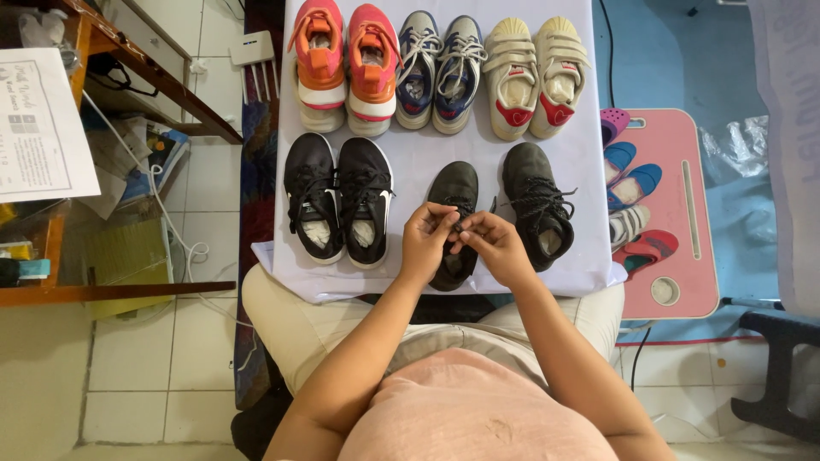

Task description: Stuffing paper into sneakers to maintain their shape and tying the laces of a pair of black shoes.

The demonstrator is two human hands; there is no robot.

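Left hand [426, 236]: fingers bent, grip pinched together on the laces of the dark shoe [454, 224], over its tongue.
Right hand [495, 245]: grip likewise closed on the same laces, fingertips touching those of the left hand.
Dark shoe: front row of the desk [427, 154], just in from the near edge, heel toward the body; middle part hidden under both hands.
Lace ends: too small to make out, possibly a knot between the fingertips.
Mate shoe [536, 203]: just right of it, tilted, laces loose and sprawled.
Black pair [339, 198]: just left, white stuffing inside.
Back row: pink-orange pair [346, 64], grey-blue pair [438, 70], cream strap pair [535, 75]; toes cut off by the top of the frame.
Open room: narrow bare strips between rows and along the near edge.
Pink tray [683, 213]: right of the desk, small sandals along its left side, partly hidden by the desk cloth.
Wooden shelf [51, 171]: left, cut off.
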